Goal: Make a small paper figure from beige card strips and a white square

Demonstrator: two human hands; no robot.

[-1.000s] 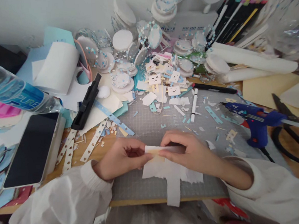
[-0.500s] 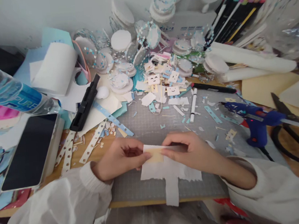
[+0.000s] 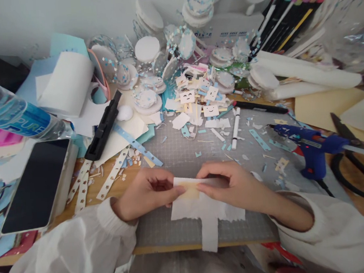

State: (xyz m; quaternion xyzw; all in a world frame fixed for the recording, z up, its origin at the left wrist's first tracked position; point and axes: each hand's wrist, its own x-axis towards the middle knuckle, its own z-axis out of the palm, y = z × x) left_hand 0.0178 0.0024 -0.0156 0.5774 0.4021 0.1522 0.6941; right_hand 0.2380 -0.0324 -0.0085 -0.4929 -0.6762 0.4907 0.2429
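Between both hands is a piece of white paper (image 3: 187, 209) with torn lower edges and a narrow strip hanging past the mat's front edge. A small pale yellow paper piece (image 3: 190, 191) lies against its upper part. My left hand (image 3: 150, 192) pinches the left end of this paper between thumb and fingers. From the other side, my right hand (image 3: 225, 185) grips the same paper, its thumb over the yellow piece's right end. Both hands are just above the grey cutting mat (image 3: 164, 232). Some fingertips are hidden behind the paper.
A blue glue gun (image 3: 312, 147) and black scissors (image 3: 357, 160) lie at right. A phone (image 3: 37, 185) and water bottle (image 3: 25, 111) are at left. Beyond the hands are a white marker (image 3: 236, 129), small paper faces (image 3: 210, 110) and paper scraps (image 3: 258, 139).
Both hands keep their hold on the paper in nearly the same place. The paper's upper left corner has shifted very slightly left.
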